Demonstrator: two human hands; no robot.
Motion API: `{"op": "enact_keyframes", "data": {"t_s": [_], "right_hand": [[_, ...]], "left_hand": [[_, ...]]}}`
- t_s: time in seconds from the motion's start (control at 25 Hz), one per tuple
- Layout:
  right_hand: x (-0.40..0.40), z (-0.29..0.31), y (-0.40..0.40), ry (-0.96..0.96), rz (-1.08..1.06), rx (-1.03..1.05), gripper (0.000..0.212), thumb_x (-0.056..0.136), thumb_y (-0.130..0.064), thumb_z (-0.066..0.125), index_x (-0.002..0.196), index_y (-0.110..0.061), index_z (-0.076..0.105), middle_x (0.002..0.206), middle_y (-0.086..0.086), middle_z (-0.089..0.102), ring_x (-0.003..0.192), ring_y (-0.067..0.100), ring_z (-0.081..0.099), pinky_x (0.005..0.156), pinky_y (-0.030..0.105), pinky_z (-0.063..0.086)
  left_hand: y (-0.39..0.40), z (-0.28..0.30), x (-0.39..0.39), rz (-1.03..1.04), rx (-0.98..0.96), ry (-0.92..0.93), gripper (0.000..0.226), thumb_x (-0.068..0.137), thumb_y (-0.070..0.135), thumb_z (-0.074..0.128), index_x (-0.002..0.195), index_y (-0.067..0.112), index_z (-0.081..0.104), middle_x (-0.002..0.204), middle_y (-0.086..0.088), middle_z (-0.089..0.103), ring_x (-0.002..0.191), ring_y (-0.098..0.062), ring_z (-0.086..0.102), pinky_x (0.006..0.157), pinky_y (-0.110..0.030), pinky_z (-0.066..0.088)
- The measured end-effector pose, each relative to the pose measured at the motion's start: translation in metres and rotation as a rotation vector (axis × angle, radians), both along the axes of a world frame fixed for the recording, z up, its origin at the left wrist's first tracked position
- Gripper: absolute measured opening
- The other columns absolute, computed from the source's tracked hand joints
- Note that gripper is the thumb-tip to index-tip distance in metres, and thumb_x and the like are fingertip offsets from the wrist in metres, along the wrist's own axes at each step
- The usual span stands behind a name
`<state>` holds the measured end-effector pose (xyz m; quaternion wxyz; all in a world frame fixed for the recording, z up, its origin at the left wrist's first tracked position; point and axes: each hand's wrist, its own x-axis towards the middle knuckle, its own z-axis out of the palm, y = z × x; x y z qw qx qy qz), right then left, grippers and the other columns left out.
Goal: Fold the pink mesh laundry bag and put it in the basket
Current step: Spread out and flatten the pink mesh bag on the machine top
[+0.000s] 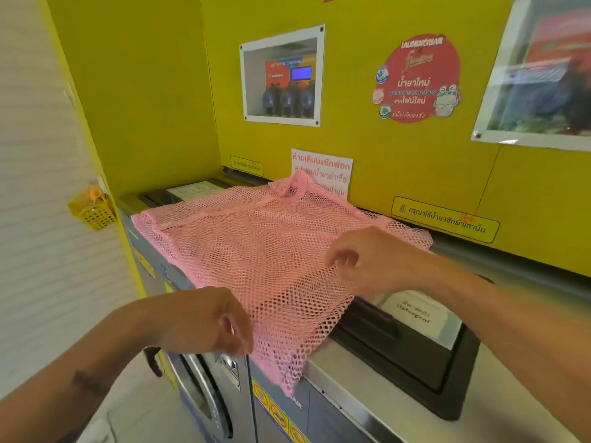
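The pink mesh laundry bag [256, 244] lies spread flat on top of a washing machine [351, 369]. Its near corner hangs over the front edge, and a drawstring loop stands up at its far edge. My left hand [204, 321] is at the bag's near left edge, with thumb and fingers pinched on the mesh. My right hand [367, 257] is over the bag's right side, its fingers curled down and pinching the mesh. No laundry basket is in view.
A yellow wall panel [399, 161] with stickers and notices rises right behind the machine. A small yellow perforated holder [92, 209] hangs on the left post. The machine's dark lid panel [415, 356] is to the right of the bag, and its round door [204, 398] is below.
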<state>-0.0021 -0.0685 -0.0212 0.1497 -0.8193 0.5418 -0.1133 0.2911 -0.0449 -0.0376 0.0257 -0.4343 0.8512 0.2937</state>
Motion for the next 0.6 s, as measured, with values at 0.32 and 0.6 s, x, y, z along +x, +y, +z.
{"op": "enact_keyframes", "data": {"t_s": [0.32,0.6], "right_hand": [[-0.081,-0.031,-0.062,0.364,-0.526,-0.079,0.009,0.083,-0.019,0.057,0.092,-0.021,0.058,0.093,0.0,0.062,0.086,0.02,0.058,0.072,0.037,0.051],[-0.101,-0.019,-0.09,0.573,-0.634,-0.259,0.03,0.089,-0.044,0.062,0.099,-0.015,0.062,0.095,0.003,0.065,0.091,0.025,0.065,0.069,0.035,0.051]], "left_hand": [[0.005,-0.022,-0.11,0.046,-0.276,0.038,0.065,0.087,0.065,0.047,0.146,0.043,0.028,0.145,0.009,0.03,0.136,-0.016,0.025,0.114,-0.045,0.024],[-0.013,-0.043,-0.103,-0.005,-0.425,-0.089,0.049,0.101,0.033,0.029,0.148,0.048,0.023,0.156,0.013,0.014,0.139,-0.018,0.013,0.113,-0.047,0.015]]}}
